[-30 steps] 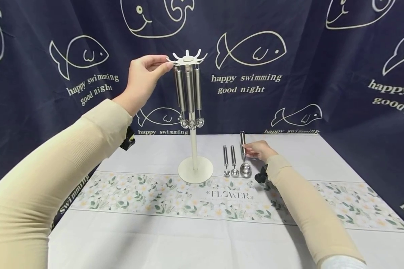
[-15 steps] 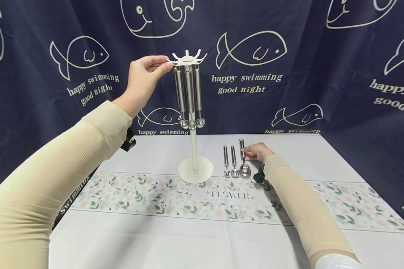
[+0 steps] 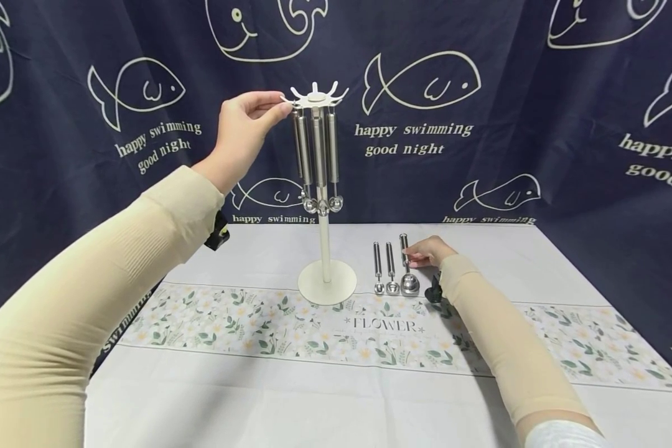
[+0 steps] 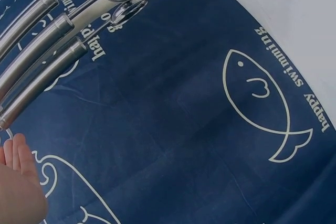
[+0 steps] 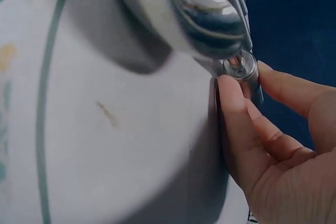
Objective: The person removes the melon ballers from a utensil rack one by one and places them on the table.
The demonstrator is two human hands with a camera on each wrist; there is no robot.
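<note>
Head view: the left hand [image 3: 247,127] pinches the edge of a white stand [image 3: 324,236], where metal scoops [image 3: 318,152] hang. The right hand [image 3: 430,250], thumb and fingers closed, pinches the handle of a large scoop [image 3: 409,283] at the worktop [image 3: 257,398], beside two smaller scoops [image 3: 390,258]; whether it touches the surface is unclear.

Navy backdrop [image 3: 504,118], white fish outlines [image 3: 425,87]; white table [image 3: 313,401]
</note>
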